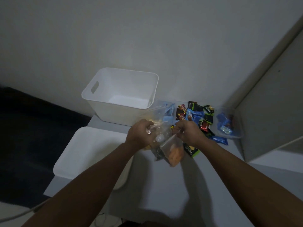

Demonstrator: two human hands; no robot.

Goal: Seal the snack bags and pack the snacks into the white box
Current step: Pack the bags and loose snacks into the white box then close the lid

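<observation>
The white box [105, 110] stands empty at the back of the table, against the wall. In front of it my left hand [139, 135] grips a clear snack bag [158, 130] with pale and yellow pieces inside. My right hand [188, 133] pinches the top of another clear bag [174, 151] holding orange snacks, which hangs just above the table. A pile of small wrapped snacks [196, 115] in blue, red, black and green lies to the right of the box. A further clear bag [227, 124] with blue packets sits at the far right.
A white lid [85, 154] lies flat at the table's left edge, partly under my left forearm. A green-edged packet [191, 150] lies beside the orange bag. A grey panel [268, 102] rises on the right. Dark floor shows to the left.
</observation>
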